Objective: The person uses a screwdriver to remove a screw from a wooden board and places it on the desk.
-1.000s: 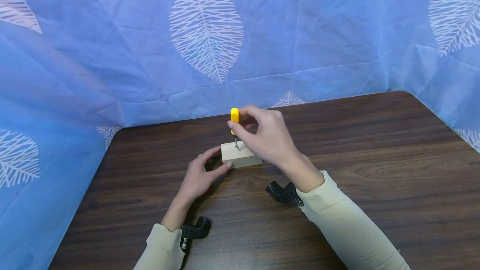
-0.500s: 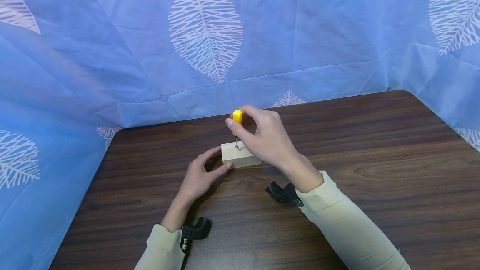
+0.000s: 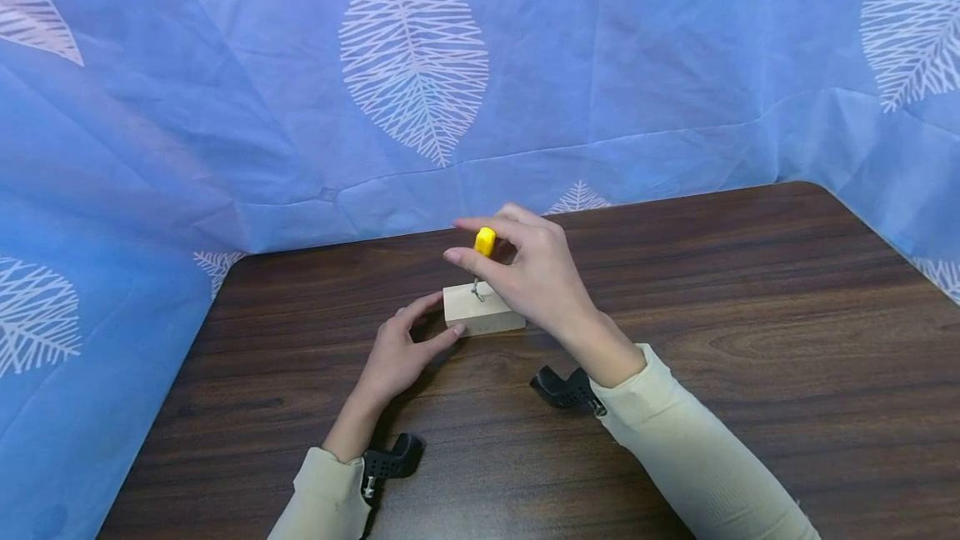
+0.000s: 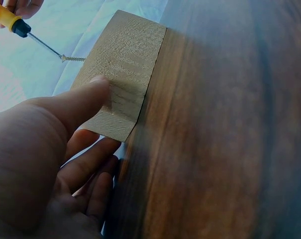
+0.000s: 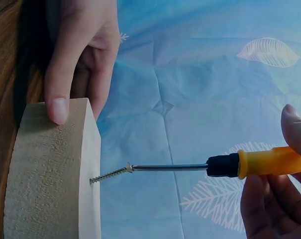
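Observation:
A pale wooden block (image 3: 483, 323) lies on the table, and my left hand (image 3: 397, 352) pinches its left end between thumb and fingers. In the right wrist view, a threaded screw (image 5: 110, 175) stands tilted with its tip in the block's upper face. The shaft of a yellow-and-black screwdriver (image 5: 264, 163) meets the screw head. My right hand (image 3: 538, 267) holds the yellow handle above the block, with the index finger stretched out past it. From the left wrist, the screw (image 4: 73, 59) shows most of its thread outside the wood.
The dark wood-grain table (image 3: 750, 315) ends at a back edge close behind the hands. A blue cloth (image 3: 637, 65) with white leaf prints hangs behind it and at the sides. Black wrist mounts (image 3: 393, 457) stick out from both sleeves.
The screwdriver handle has tipped to the right and slightly down. My right index finger has straightened and the thumb shifted left along the handle. Left hand and block stay put.

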`<state>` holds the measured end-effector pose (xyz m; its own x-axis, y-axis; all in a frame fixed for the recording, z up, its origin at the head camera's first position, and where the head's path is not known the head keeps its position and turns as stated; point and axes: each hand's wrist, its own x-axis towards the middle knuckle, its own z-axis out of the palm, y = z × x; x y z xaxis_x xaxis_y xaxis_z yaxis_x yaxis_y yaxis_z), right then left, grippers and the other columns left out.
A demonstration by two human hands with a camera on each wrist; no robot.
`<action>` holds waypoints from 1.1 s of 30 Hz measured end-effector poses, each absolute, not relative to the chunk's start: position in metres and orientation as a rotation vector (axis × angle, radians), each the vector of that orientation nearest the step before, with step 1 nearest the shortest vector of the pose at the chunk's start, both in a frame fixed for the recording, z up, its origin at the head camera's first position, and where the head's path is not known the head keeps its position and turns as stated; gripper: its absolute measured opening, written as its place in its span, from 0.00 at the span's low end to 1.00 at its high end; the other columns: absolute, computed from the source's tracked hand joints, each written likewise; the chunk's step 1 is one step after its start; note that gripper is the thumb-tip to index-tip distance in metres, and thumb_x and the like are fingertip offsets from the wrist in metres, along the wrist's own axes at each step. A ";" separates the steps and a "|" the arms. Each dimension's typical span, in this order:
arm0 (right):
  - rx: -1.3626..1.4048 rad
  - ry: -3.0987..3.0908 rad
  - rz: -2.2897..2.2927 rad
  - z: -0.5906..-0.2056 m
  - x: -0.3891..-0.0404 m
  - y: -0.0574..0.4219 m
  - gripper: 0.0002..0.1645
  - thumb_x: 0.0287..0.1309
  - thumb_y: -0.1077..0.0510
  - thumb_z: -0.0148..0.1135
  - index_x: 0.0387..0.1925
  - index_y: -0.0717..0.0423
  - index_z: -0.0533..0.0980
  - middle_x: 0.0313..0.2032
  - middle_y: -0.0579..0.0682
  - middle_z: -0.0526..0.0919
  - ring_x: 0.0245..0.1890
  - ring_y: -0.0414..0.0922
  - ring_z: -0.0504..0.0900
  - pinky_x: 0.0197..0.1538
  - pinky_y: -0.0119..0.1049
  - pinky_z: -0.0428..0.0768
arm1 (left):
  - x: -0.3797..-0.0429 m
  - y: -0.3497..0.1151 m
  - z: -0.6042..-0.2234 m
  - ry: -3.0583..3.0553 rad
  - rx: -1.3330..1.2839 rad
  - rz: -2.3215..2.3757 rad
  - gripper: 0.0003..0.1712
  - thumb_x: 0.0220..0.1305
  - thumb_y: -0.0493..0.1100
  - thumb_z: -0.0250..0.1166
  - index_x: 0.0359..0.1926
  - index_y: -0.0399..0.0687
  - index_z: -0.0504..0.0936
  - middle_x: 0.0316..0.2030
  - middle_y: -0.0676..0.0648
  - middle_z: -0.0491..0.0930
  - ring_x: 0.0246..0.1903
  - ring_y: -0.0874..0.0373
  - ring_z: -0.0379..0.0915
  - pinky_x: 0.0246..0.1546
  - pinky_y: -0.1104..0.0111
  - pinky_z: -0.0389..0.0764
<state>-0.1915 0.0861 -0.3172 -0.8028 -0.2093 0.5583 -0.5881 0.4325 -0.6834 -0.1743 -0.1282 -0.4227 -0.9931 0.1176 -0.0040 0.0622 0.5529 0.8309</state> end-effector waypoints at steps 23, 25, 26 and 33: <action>0.537 -2.315 1.486 -0.314 -0.188 0.087 0.12 0.58 0.50 0.84 0.40 0.49 0.89 0.35 0.43 0.92 0.36 0.38 0.88 0.40 0.39 0.86 | -0.175 -0.128 -0.421 2.713 0.146 1.440 0.37 0.70 0.54 0.76 0.76 0.57 0.76 0.73 0.46 0.78 0.73 0.43 0.74 0.74 0.41 0.73; 0.543 -2.315 1.499 -0.314 -0.188 0.086 0.11 0.60 0.51 0.82 0.42 0.48 0.90 0.36 0.42 0.92 0.36 0.38 0.88 0.41 0.42 0.86 | -0.175 -0.128 -0.421 2.713 0.144 1.439 0.37 0.70 0.54 0.76 0.76 0.57 0.76 0.73 0.46 0.78 0.73 0.43 0.73 0.74 0.41 0.73; 0.546 -2.316 1.503 -0.314 -0.188 0.086 0.11 0.61 0.51 0.82 0.43 0.48 0.91 0.37 0.42 0.93 0.36 0.37 0.88 0.40 0.42 0.86 | -0.175 -0.128 -0.421 2.711 0.144 1.440 0.37 0.70 0.54 0.76 0.76 0.57 0.76 0.73 0.46 0.78 0.73 0.43 0.73 0.74 0.41 0.73; 0.539 -2.287 1.553 -0.309 -0.189 0.105 0.12 0.63 0.50 0.80 0.46 0.48 0.91 0.36 0.44 0.94 0.32 0.38 0.90 0.37 0.35 0.88 | -0.175 -0.129 -0.423 2.697 0.130 1.456 0.38 0.69 0.55 0.76 0.76 0.57 0.76 0.73 0.47 0.78 0.73 0.44 0.73 0.74 0.41 0.73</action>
<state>-0.1886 0.1046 -0.3088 -0.8762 -0.1265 0.4651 -0.4790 0.3362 -0.8109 -0.1746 -0.1287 -0.4225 -0.9936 0.1098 -0.0252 0.0392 0.5466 0.8365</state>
